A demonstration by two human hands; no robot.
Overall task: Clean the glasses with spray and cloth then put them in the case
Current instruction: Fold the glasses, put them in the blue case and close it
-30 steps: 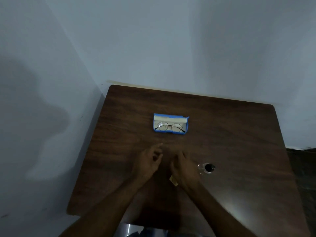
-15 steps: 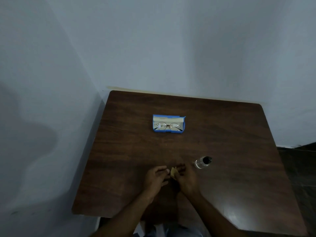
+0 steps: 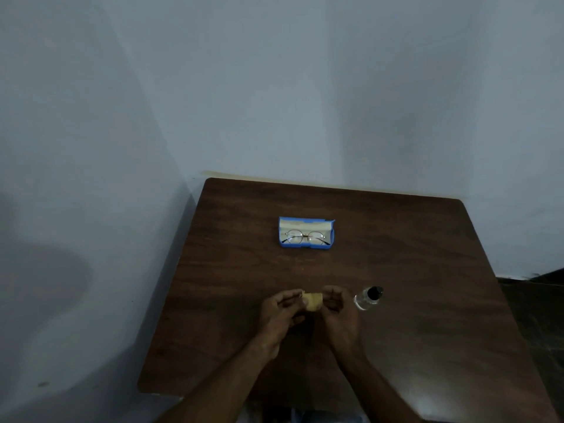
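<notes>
Your left hand [image 3: 279, 312] and right hand [image 3: 337, 309] meet above the near middle of the dark wooden worktop [image 3: 427, 270], both grasping a small folded yellow cloth [image 3: 312, 300] pinched between their fingers [image 3: 293, 294]. The glasses [image 3: 306, 236] lie in the open blue case [image 3: 306, 246], farther back at the worktop's centre, well apart from your hands. The clear spray bottle [image 3: 367, 297] with a black cap stands just beside your right hand.
</notes>
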